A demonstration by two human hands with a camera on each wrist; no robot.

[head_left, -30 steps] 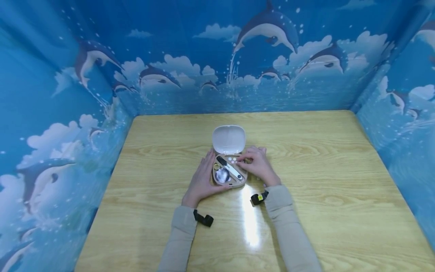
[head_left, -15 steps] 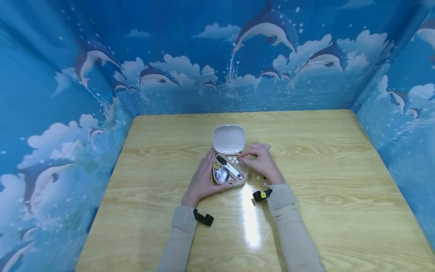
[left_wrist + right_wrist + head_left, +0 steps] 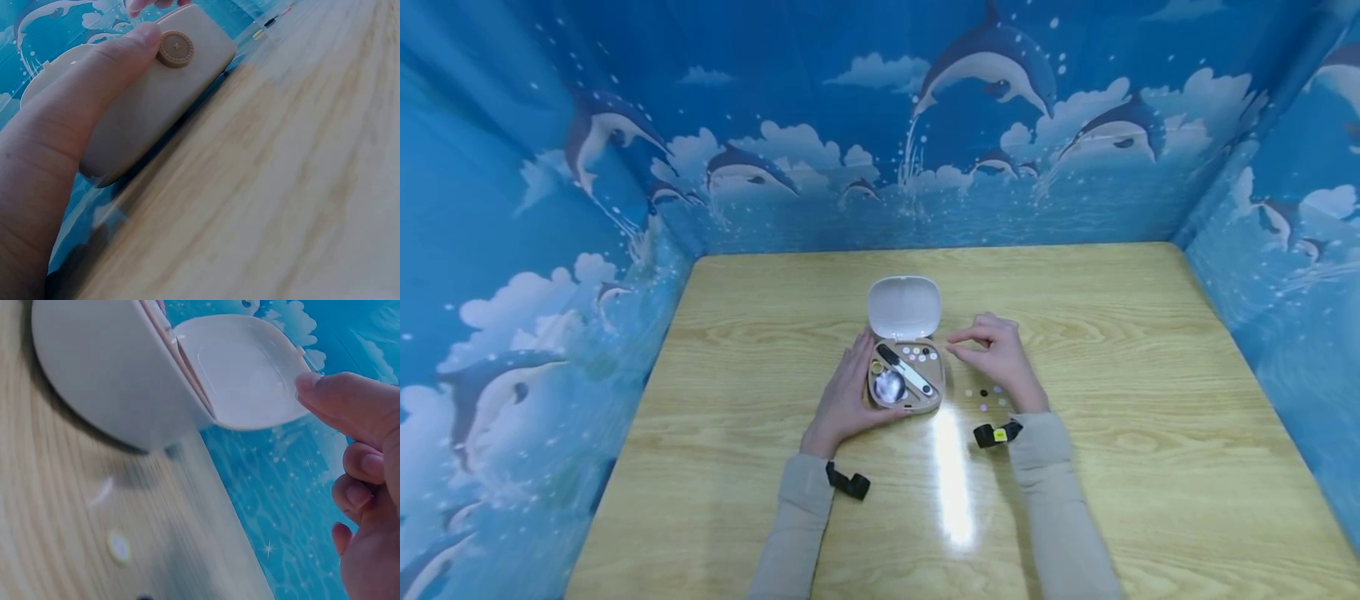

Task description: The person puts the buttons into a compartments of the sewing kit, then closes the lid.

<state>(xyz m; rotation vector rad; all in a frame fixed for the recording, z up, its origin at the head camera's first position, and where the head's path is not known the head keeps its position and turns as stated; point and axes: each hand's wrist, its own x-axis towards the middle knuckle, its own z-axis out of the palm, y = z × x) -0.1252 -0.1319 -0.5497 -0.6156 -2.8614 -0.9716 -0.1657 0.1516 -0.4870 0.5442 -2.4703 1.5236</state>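
Note:
A small pale sewing kit case (image 3: pixel 942 392) stands with its lid (image 3: pixel 906 306) raised at the back. Inside lie a black-and-white slender tool (image 3: pixel 907 372), a shiny silver round piece (image 3: pixel 890 386), a gold ring-like piece (image 3: pixel 877 367) and several small white and black buttons (image 3: pixel 926 352). Along the case's left side my left hand (image 3: pixel 844 398) rests with straight fingers. Its thumb presses the front wall beside a round tan catch (image 3: pixel 177 49). Right of the case my right hand (image 3: pixel 996 357) hovers, thumb and index tips together, other fingers curled, nothing visible between them.
Several loose buttons (image 3: pixel 984 392), pale and black, lie on the wooden table (image 3: pixel 1120 400) to the right of the case, below the right hand. Dolphin-print curtains (image 3: pixel 820 167) enclose the back and sides.
My right hand has drawn back from the button compartment to the right. A black button now shows in that compartment, and the loose buttons on the table are uncovered. My left hand stays put.

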